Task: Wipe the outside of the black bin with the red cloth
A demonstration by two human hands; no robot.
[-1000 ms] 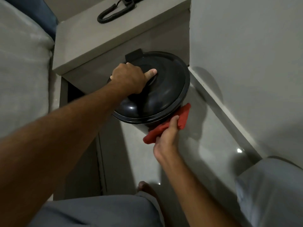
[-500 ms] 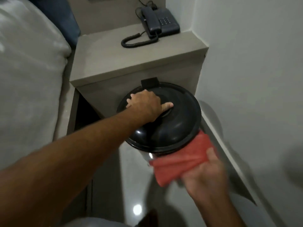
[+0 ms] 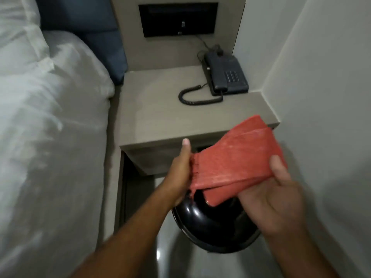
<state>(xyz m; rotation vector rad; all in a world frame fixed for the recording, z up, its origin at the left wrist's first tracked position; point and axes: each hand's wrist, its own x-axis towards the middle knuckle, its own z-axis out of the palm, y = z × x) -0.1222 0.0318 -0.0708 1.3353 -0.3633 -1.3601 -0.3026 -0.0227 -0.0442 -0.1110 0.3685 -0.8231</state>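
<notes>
The red cloth (image 3: 236, 161) is folded and held up between both hands, above the black bin. My left hand (image 3: 180, 173) grips its frayed left edge, thumb pointing up. My right hand (image 3: 275, 195) holds its right and lower part, thumb on top. The black bin (image 3: 210, 227) stands on the floor below the cloth, with only its shiny domed lid showing; the cloth and my hands hide the far part of the lid. Neither hand touches the bin.
A grey bedside table (image 3: 160, 109) stands just behind the bin, with a dark corded phone (image 3: 226, 77) on it. A bed with white bedding (image 3: 40, 127) fills the left side. A white wall (image 3: 325, 97) closes the right. Glossy floor (image 3: 170, 257) lies around the bin.
My left hand has left the bin's lid and taken the cloth's left edge. My right hand has lifted the cloth off the bin's side to above the lid. The view has tilted up.
</notes>
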